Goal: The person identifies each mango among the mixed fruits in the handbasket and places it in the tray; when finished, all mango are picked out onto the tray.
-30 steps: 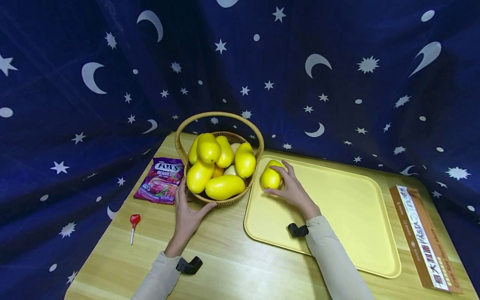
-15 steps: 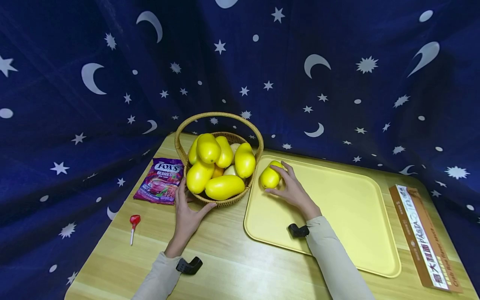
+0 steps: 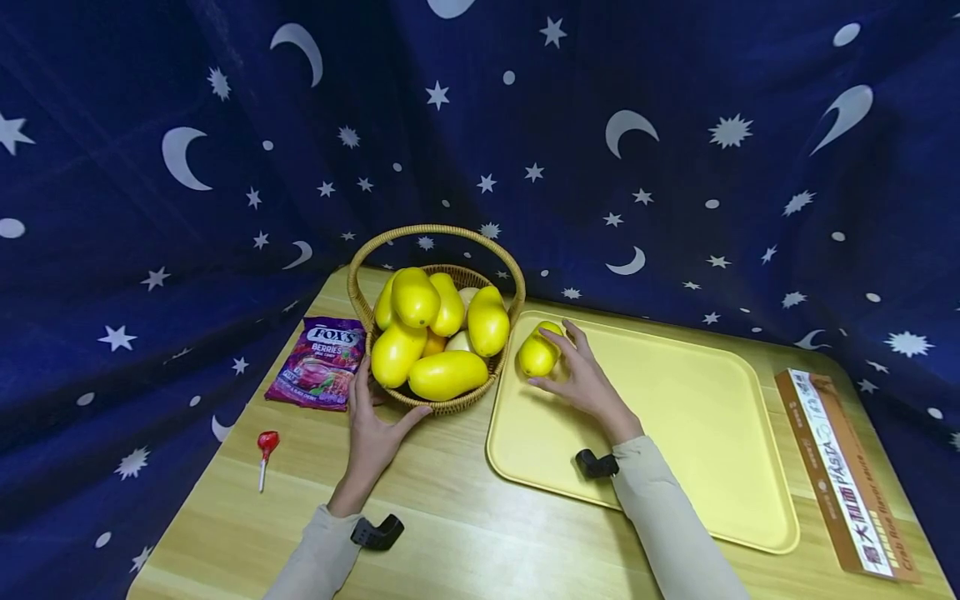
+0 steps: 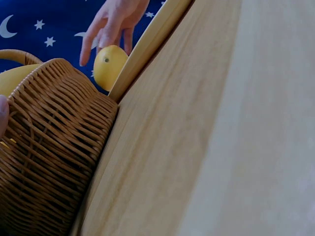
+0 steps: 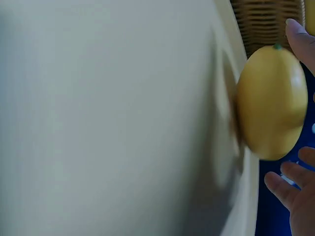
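Observation:
My left hand rests against the near-left wall of a wicker basket, thumb and fingers spread along it. In the left wrist view only a thumb tip shows at the wicker wall. Yellow mangoes are heaped in the basket. My right hand stands over the left part of a yellow tray, thumb and fingers spread around a single mango lying there. The right wrist view shows a gap between the fingers and that mango.
A purple candy bag lies left of the basket, with a red lollipop nearer the front. On the far right lies a long pasta box. A dark blue curtain with moons and stars hangs behind the wooden table.
The mango under my right hand has shifted slightly left on the tray, away from the fingers. Both hands stay almost where they were; the head view has moved a touch.

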`<state>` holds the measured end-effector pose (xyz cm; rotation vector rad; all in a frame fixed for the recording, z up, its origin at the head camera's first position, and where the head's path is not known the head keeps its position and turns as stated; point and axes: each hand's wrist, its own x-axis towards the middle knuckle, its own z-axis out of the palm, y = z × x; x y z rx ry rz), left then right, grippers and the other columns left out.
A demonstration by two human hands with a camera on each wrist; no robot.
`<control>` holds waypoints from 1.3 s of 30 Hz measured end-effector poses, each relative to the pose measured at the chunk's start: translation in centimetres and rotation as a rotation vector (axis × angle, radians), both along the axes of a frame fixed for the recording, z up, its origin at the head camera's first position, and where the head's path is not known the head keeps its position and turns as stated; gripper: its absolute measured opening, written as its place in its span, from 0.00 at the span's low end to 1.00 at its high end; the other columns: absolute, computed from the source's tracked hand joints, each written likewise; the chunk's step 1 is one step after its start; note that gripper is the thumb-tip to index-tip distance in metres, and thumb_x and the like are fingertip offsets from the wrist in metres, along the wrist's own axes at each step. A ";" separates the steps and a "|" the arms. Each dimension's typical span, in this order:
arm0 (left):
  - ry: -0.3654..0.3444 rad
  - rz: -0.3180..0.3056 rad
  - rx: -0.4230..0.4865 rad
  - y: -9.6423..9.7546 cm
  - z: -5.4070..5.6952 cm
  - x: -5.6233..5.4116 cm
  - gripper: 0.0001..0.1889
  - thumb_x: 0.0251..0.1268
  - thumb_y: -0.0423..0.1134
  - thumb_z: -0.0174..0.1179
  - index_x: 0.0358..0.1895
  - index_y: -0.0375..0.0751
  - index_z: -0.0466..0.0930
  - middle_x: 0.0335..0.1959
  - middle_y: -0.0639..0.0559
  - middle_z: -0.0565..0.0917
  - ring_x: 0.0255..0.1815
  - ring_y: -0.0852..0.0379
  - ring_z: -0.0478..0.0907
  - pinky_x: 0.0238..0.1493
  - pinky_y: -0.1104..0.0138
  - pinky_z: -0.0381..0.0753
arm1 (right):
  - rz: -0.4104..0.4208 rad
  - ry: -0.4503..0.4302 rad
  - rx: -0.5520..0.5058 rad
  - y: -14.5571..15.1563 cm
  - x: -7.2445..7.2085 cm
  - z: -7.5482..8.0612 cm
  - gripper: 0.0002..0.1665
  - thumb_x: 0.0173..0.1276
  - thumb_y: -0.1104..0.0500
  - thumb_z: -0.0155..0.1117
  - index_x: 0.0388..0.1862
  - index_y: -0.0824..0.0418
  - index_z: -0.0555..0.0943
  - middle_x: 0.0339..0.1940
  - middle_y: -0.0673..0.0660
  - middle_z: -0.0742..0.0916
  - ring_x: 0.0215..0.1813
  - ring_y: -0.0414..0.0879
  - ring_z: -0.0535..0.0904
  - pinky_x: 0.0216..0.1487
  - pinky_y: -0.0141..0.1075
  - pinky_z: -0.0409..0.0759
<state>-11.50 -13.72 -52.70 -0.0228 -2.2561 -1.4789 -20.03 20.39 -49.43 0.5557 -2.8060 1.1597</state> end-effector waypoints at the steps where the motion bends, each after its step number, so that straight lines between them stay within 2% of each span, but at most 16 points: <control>1: 0.003 0.001 -0.003 0.0 0.0 0.0 0.62 0.41 0.41 0.81 0.79 0.51 0.45 0.75 0.44 0.55 0.63 0.49 0.63 0.52 0.62 0.72 | 0.002 0.010 -0.002 -0.1 0.1 0.2 0.50 0.53 0.45 0.79 0.73 0.44 0.66 0.79 0.64 0.53 0.76 0.67 0.55 0.65 0.66 0.65; 10: 0.013 0.001 0.005 -0.1 -0.3 -0.1 0.62 0.41 0.41 0.81 0.79 0.49 0.46 0.74 0.44 0.57 0.63 0.50 0.63 0.52 0.64 0.72 | 0.037 0.095 -0.014 -1.6 1.3 2.2 0.51 0.51 0.48 0.80 0.73 0.46 0.67 0.79 0.62 0.55 0.77 0.63 0.52 0.65 0.66 0.65; 18: 0.014 0.000 0.006 -0.1 -0.5 -0.2 0.62 0.41 0.41 0.81 0.79 0.48 0.46 0.75 0.44 0.56 0.67 0.49 0.59 0.53 0.62 0.71 | 0.092 0.216 -0.040 -3.2 2.4 3.7 0.49 0.49 0.49 0.82 0.70 0.52 0.71 0.69 0.62 0.70 0.70 0.58 0.64 0.66 0.58 0.69; 24: 0.009 0.004 0.016 -0.1 -0.4 -0.1 0.63 0.39 0.38 0.81 0.79 0.48 0.46 0.75 0.44 0.56 0.68 0.48 0.58 0.54 0.60 0.70 | 0.177 0.307 -0.061 -5.1 3.1 4.9 0.48 0.47 0.49 0.83 0.68 0.54 0.73 0.63 0.61 0.74 0.65 0.54 0.69 0.64 0.52 0.71; 32: 0.016 0.007 -0.005 0.0 -0.3 0.0 0.63 0.40 0.40 0.81 0.79 0.48 0.46 0.75 0.43 0.56 0.69 0.46 0.58 0.54 0.62 0.70 | 0.250 0.335 -0.040 -7.7 3.8 6.0 0.45 0.50 0.45 0.80 0.67 0.52 0.74 0.67 0.57 0.74 0.68 0.53 0.68 0.65 0.53 0.71; 39: 0.028 -0.003 -0.008 -0.1 -0.4 -0.2 0.63 0.40 0.38 0.81 0.79 0.47 0.46 0.75 0.43 0.56 0.66 0.49 0.60 0.53 0.62 0.71 | 0.302 0.339 -0.005 -9.7 4.0 6.0 0.42 0.53 0.44 0.78 0.66 0.53 0.74 0.66 0.56 0.75 0.68 0.52 0.68 0.66 0.52 0.71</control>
